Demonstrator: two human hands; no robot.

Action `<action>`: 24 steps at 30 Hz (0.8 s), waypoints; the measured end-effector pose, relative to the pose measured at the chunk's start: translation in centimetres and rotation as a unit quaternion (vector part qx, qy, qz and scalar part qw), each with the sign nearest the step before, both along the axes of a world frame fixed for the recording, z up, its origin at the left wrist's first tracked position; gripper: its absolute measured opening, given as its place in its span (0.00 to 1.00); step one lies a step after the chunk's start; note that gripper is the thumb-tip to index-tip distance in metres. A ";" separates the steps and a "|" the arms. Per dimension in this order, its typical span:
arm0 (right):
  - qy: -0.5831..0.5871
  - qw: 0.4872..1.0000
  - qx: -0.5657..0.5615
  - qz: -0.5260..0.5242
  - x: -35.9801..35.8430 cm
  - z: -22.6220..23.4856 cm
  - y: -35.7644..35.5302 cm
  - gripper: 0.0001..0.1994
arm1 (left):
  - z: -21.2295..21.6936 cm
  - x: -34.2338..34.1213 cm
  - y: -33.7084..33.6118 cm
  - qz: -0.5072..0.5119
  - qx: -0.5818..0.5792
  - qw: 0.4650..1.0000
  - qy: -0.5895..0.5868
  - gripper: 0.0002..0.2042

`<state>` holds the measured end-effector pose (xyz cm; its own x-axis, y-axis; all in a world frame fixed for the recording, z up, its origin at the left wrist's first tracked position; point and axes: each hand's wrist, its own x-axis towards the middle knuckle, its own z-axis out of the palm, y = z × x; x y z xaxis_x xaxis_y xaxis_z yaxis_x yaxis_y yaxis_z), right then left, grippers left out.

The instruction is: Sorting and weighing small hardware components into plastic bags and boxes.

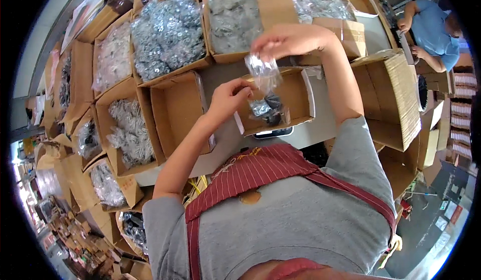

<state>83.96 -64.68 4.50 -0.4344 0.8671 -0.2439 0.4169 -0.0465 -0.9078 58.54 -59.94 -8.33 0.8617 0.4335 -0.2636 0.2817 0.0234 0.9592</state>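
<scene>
A small clear plastic bag (pixel 264 71) hangs over a shallow cardboard box (pixel 299 99). My right hand (pixel 288 40), slightly blurred, is above the bag and has its top between the fingers. On the other side, my left hand (pixel 231 98) is closed, its fingertips close to the bag's lower edge; whether they grip the bag or something else is hidden. Inside the shallow box lie several small clear packets (pixel 270 110) with silvery and dark contents. A dark, flat device (pixel 273 132) shows under the box's near edge.
Boxes of bagged parts surround the grey table: silvery pieces (pixel 168 34), grey packets (pixel 233 17) and white-grey pieces (pixel 131 129). A cardboard box (pixel 178 109) stands left of my left hand, a taller carton (pixel 388 99) at the right. A person in blue (pixel 433 32) works at the far right.
</scene>
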 end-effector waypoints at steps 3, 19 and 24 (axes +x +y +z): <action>-0.105 0.993 -0.023 0.056 2.9 -0.8 -0.2 0.17 | -0.7 0.1 -0.4 -0.031 0.129 0.991 0.031 0.10; -0.421 0.709 0.184 -0.535 15.1 -9.0 0.9 0.13 | 1.8 -3.8 3.5 0.202 0.001 0.974 -0.101 0.08; 0.036 0.886 0.167 -0.431 8.6 -0.5 -3.8 0.12 | -1.4 -7.7 7.7 0.261 0.032 0.964 -0.035 0.10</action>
<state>92.56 -68.44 3.97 0.4206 0.9027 0.0904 0.2970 -0.0429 -0.9539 50.84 -52.25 -9.69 0.5365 0.8265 -0.1702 0.1820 0.0836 0.9797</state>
